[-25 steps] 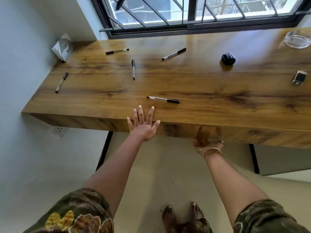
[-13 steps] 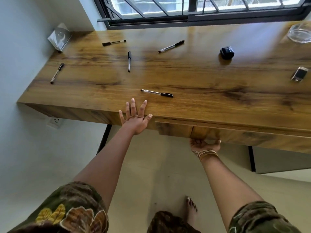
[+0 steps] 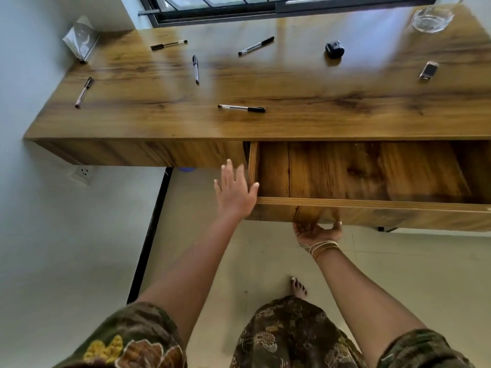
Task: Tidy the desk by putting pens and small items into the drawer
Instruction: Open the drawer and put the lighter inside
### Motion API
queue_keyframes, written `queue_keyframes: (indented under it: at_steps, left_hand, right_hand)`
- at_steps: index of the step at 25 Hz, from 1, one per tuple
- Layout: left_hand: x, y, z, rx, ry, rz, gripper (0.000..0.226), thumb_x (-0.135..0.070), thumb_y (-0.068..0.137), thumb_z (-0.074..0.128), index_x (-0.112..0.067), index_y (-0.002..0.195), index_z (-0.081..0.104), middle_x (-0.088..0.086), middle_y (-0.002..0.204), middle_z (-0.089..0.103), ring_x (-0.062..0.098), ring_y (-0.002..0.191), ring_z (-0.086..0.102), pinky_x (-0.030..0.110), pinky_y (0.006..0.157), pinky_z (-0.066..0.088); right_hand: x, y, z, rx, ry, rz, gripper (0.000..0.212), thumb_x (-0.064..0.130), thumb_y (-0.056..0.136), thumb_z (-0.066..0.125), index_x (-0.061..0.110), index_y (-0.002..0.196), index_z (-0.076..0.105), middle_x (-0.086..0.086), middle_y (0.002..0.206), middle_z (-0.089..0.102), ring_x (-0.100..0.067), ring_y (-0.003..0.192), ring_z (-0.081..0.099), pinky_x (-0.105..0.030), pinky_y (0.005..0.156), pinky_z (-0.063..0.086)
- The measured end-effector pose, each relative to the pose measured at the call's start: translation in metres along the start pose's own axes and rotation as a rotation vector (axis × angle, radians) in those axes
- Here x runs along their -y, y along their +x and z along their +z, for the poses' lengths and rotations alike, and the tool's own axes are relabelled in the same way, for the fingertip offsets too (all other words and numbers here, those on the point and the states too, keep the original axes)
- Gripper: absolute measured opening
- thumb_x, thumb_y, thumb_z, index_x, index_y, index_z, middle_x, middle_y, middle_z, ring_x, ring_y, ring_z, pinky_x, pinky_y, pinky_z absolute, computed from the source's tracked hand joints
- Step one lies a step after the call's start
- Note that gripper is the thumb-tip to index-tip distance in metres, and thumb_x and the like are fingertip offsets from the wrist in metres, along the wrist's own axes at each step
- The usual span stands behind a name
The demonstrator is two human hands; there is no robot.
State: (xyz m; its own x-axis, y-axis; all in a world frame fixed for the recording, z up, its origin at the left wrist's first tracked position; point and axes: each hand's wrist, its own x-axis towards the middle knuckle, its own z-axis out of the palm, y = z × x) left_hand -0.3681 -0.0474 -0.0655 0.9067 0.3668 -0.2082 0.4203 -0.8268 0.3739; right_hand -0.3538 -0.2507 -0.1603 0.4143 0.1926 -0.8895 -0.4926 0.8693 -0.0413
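The wooden drawer (image 3: 372,201) stands pulled out from under the desk (image 3: 305,88), and nothing lies inside it. My right hand (image 3: 317,229) grips the underside of the drawer's front panel, palm up. My left hand (image 3: 235,189) is open, fingers spread, beside the drawer's left corner. Several pens lie on the desk: one near the front edge (image 3: 241,108), one at the left (image 3: 84,92), one upright in the middle (image 3: 195,69), two at the back (image 3: 169,44) (image 3: 256,45). A small black case (image 3: 334,49) and a silver lighter-like item (image 3: 428,70) lie to the right.
A glass ashtray (image 3: 432,18) sits at the back right corner. A folded card stand (image 3: 81,39) leans at the back left by the wall. A window runs behind the desk. A wall socket (image 3: 84,173) is below the desk's left end.
The drawer has slid out from shut to wide open, pulled by my right hand. My left hand has left the desk's front edge and moved down beside the drawer's left corner.
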Motion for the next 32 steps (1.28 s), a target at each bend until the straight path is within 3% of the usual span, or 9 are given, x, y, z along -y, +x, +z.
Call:
queue_keyframes:
  at_steps: [2,4,7,9,11,14,16,24,32]
  left_hand:
    - [-0.002,-0.030,0.014,-0.080,0.091,0.198,0.057,-0.043,0.100,0.033,-0.019,0.152,0.026,0.005,0.163,0.009,0.021,0.151,0.003,0.046,0.119,0.001]
    - [-0.006,-0.051,0.024,-0.077,0.147,0.364,0.049,-0.041,0.102,0.026,-0.024,0.148,0.034,0.003,0.161,0.020,0.019,0.150,0.009,0.042,0.120,0.003]
    - [-0.009,-0.065,0.029,-0.043,0.143,0.381,0.047,-0.040,0.103,0.022,-0.026,0.140,0.047,0.001,0.156,0.034,0.020,0.150,0.014,0.039,0.121,0.007]
    - [-0.009,-0.068,0.028,-0.036,0.131,0.359,0.043,-0.040,0.103,0.023,-0.024,0.129,0.054,0.000,0.149,0.044,0.019,0.149,0.017,0.038,0.121,0.009]
    - [-0.008,-0.070,0.026,-0.024,0.127,0.355,0.041,-0.040,0.103,0.024,-0.023,0.121,0.057,-0.001,0.141,0.053,0.019,0.148,0.020,0.038,0.121,0.011]
    - [-0.007,-0.081,0.027,-0.023,0.118,0.340,0.040,-0.038,0.103,0.025,-0.022,0.120,0.057,0.001,0.136,0.056,0.020,0.147,0.024,0.039,0.121,0.012]
    - [-0.005,-0.095,0.028,-0.033,0.107,0.350,0.040,-0.037,0.103,0.025,-0.022,0.120,0.057,0.001,0.136,0.056,0.021,0.146,0.025,0.039,0.121,0.013]
    - [0.014,-0.169,0.045,-0.057,0.122,0.347,0.036,-0.036,0.103,0.024,-0.023,0.116,0.055,0.001,0.133,0.056,0.023,0.144,0.028,0.042,0.121,0.015]
    - [0.020,-0.235,0.060,-0.077,0.103,0.265,0.036,-0.035,0.103,0.025,-0.021,0.116,0.055,0.002,0.133,0.055,0.023,0.143,0.029,0.044,0.120,0.015]
  right_hand:
    - [-0.004,-0.022,-0.001,-0.102,-0.035,-0.067,0.085,0.076,0.079,0.031,0.009,0.128,0.051,-0.013,0.113,0.059,-0.025,0.096,0.058,-0.036,0.098,0.046]
    - [-0.015,-0.049,0.004,-0.207,-0.155,-0.284,0.065,0.062,0.088,0.033,0.013,0.125,0.054,-0.009,0.115,0.059,-0.023,0.096,0.056,-0.035,0.094,0.046]
    - [-0.041,-0.091,0.015,-0.438,-0.672,-1.054,0.024,0.020,0.089,0.048,0.007,0.104,0.060,-0.007,0.100,0.057,-0.020,0.087,0.051,-0.039,0.084,0.050]
    - [-0.053,-0.098,0.014,-0.318,-1.157,-1.526,0.016,0.013,0.083,0.053,0.009,0.095,0.062,-0.008,0.099,0.059,-0.021,0.091,0.053,-0.031,0.076,0.046]
    - [-0.048,-0.086,0.008,-0.228,-1.649,-1.738,0.022,0.021,0.087,0.052,0.014,0.105,0.062,-0.007,0.112,0.060,-0.023,0.105,0.055,-0.034,0.084,0.044]
    - [-0.033,-0.077,-0.007,-0.099,-2.186,-1.798,0.038,0.033,0.095,0.035,0.017,0.120,0.059,-0.009,0.128,0.060,-0.028,0.123,0.052,-0.047,0.104,0.038]
    - [-0.029,-0.082,-0.020,-0.049,-2.300,-1.776,0.043,0.037,0.096,0.031,0.018,0.124,0.057,-0.008,0.130,0.059,-0.028,0.126,0.051,-0.048,0.104,0.037]
    - [-0.052,-0.111,-0.092,-0.089,-2.359,-1.837,0.043,0.039,0.097,0.035,0.016,0.130,0.049,-0.010,0.133,0.054,-0.029,0.116,0.052,-0.047,0.099,0.039]
    - [-0.064,-0.143,-0.151,-0.025,-2.405,-1.843,0.044,0.036,0.097,0.033,0.014,0.133,0.046,-0.006,0.108,0.058,-0.026,0.092,0.052,-0.043,0.091,0.039]
